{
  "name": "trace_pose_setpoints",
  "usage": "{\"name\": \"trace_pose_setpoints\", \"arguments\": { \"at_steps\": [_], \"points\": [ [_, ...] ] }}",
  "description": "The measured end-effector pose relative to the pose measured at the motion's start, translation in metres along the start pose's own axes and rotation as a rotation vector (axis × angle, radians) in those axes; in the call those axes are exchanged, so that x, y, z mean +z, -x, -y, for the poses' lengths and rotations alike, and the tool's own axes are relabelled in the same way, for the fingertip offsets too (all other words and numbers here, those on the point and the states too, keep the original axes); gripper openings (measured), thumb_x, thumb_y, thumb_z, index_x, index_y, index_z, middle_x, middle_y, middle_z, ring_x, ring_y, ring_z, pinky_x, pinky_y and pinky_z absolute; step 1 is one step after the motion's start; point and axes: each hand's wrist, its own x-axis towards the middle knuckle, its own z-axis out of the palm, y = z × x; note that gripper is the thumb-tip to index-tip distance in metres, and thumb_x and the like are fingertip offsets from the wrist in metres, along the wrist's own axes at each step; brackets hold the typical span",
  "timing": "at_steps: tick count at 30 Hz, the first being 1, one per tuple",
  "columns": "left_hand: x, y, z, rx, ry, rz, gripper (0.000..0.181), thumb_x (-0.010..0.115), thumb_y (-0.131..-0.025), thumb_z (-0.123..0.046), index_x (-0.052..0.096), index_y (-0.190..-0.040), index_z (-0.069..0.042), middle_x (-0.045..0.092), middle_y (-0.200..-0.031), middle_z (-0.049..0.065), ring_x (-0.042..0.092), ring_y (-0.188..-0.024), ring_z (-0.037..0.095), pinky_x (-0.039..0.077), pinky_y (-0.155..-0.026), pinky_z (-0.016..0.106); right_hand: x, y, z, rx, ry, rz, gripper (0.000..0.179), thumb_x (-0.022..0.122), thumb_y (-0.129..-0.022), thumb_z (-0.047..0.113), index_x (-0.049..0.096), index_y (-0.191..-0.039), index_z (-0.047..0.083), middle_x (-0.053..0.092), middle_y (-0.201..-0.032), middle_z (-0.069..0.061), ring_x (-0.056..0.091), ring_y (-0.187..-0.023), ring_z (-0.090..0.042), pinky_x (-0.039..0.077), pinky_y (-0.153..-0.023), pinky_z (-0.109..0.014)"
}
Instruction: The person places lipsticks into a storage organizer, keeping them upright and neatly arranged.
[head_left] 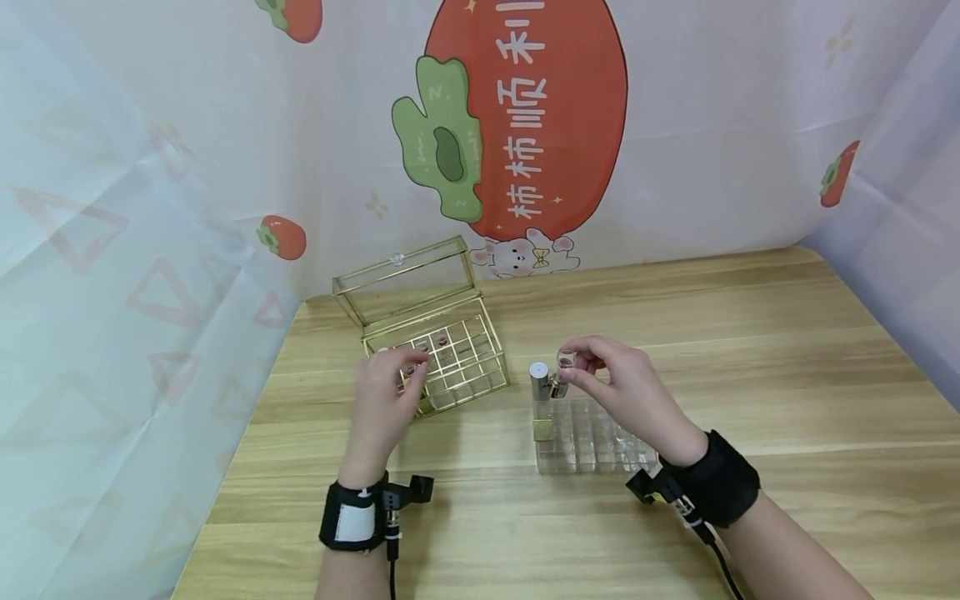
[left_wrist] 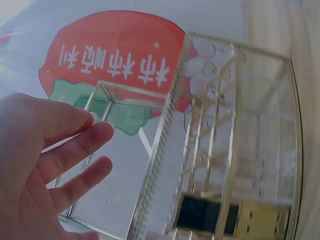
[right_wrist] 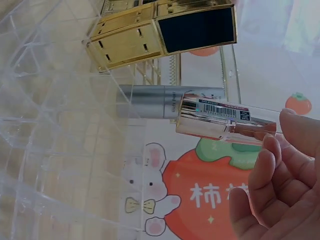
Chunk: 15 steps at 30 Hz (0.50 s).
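Observation:
My right hand (head_left: pixel 618 379) pinches the clear end of a lipstick (right_wrist: pixel 205 117) with a shiny rose-gold base and a barcode label. It is above the back left of a clear divided organizer (head_left: pixel 600 442). Beside it stand a silver tube (head_left: pixel 539 383) and a gold tube with a black section (right_wrist: pixel 127 37), both in the organizer's left end. My left hand (head_left: pixel 382 400) hovers over the left end of a gold-framed glass box (head_left: pixel 480 383), fingers loosely bent, with nothing visible held. A gold-and-black tube (left_wrist: pixel 230 215) shows at that end, partly behind the frame.
The box's glass lid (head_left: pixel 405 283) stands raised at the back. Several small tubes (head_left: pixel 442 340) sit in the box's compartments. A wooden table (head_left: pixel 480 533) lies under everything, and a printed cloth (head_left: pixel 675 167) hangs behind it.

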Motion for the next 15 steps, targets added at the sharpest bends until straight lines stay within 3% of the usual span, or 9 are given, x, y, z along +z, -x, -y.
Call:
{"name": "trace_pose_setpoints", "arguments": {
  "at_steps": [4,10,15],
  "points": [
    [0.001,-0.004,-0.009,0.02,0.042,0.004,0.012,0.067,-0.083,-0.003,0.07,-0.095,0.0,0.073,-0.092,0.014,0.059,-0.079,0.026,0.043,-0.078,0.047,-0.001,0.001,0.004,-0.008,0.013,-0.004,0.026,0.068,-0.087,0.012,0.064,-0.111,0.005,0.061,-0.082,0.0,0.055,-0.079,-0.011,0.049,-0.061,-0.033],
    [0.006,-0.004,-0.025,0.003,0.052,0.055,0.018,0.067,-0.084,-0.004,0.07,-0.102,-0.003,0.072,-0.101,0.012,0.057,-0.098,0.024,0.03,-0.101,0.061,-0.002,0.001,0.01,-0.018,0.011,-0.027,0.026,0.068,-0.087,0.011,0.064,-0.112,0.005,0.064,-0.084,0.0,0.055,-0.078,-0.01,0.047,-0.06,-0.032],
    [0.014,-0.006,-0.035,0.072,0.073,0.086,0.019,0.068,-0.085,-0.009,0.07,-0.103,-0.005,0.072,-0.099,0.01,0.056,-0.1,0.024,0.03,-0.1,0.063,0.0,0.002,0.011,-0.04,-0.016,-0.041,0.026,0.068,-0.086,0.011,0.064,-0.112,0.006,0.064,-0.083,0.001,0.055,-0.076,-0.009,0.045,-0.057,-0.03]
  ]
}}
